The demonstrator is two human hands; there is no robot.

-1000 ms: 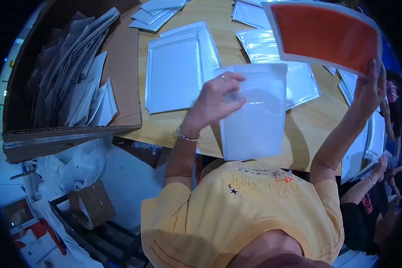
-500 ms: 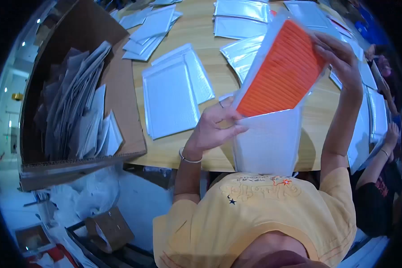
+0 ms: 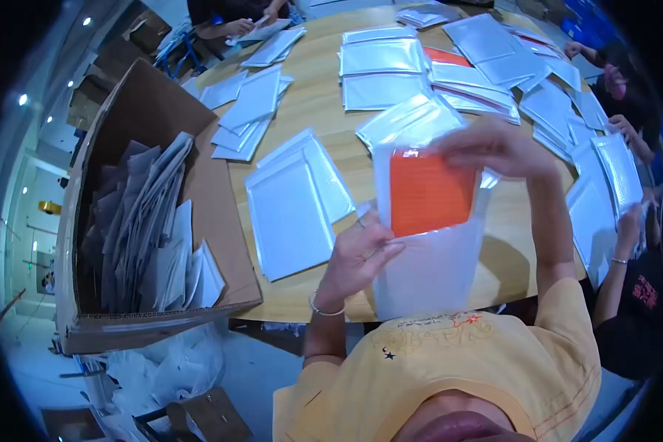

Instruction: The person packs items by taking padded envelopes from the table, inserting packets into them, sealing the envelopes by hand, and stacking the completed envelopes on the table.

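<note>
An orange ribbed panel [image 3: 432, 193] lies inside a translucent plastic sleeve [image 3: 425, 274], whose milky lower part hangs toward my shirt. My left hand [image 3: 359, 256] is closed on the sleeve's left edge, thumb and fingers pinched near the panel's lower left corner. Over the panel's upper right corner is my right hand [image 3: 497, 147]; its fingers are smeared by motion, so their grip does not show. Left of my left hand, two silvery-white flat packs [image 3: 291, 221] overlap on the wooden table [image 3: 361, 158].
An open cardboard box [image 3: 221, 221] with many grey and white sleeves stands at the left. Stacks of shiny white packs [image 3: 383, 74] cover the back and right. A co-worker's hand [image 3: 630, 225] is at the right; another person's hands [image 3: 254, 26] hold a pack at the far end.
The orange panel and its sleeve have come down from a raised, tilted pose to nearly straight. My right hand has moved down and left. The camera view has tipped upward, showing more of the far table.
</note>
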